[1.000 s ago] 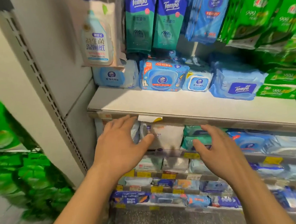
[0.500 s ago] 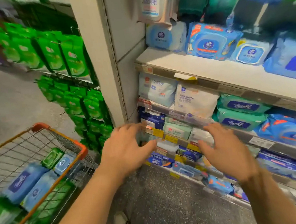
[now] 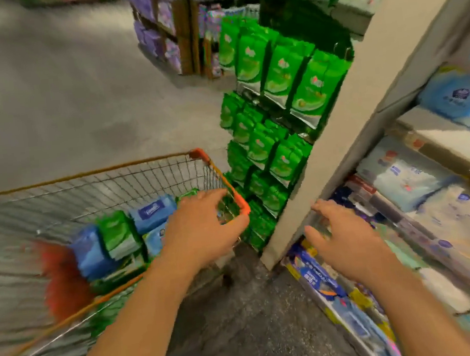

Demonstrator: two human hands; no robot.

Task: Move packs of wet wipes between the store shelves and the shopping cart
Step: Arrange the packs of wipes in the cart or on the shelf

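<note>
A wire shopping cart (image 3: 129, 170) with orange trim stands at the lower left. Inside it lie several wet wipe packs, among them a blue pack (image 3: 152, 213) and a green pack (image 3: 118, 235). My left hand (image 3: 201, 229) hovers over the cart's near right corner, fingers spread and empty. My right hand (image 3: 346, 239) is open and empty too, in front of the lower shelves (image 3: 431, 141) on the right, where blue and white wipe packs (image 3: 400, 179) are stacked. The frame is blurred by motion.
A beige shelf upright (image 3: 338, 127) stands between the wipes shelves and a rack of green packs (image 3: 276, 87). Purple packs (image 3: 156, 27) fill a rack farther back. Grey floor (image 3: 62, 94) stretches beyond the cart. Low shelf fronts (image 3: 334, 297) jut out by my right forearm.
My view has swung left from the shelves to the cart. Both hands stayed open and empty; the left one now hangs over the cart's corner, the right one before the lower shelves.
</note>
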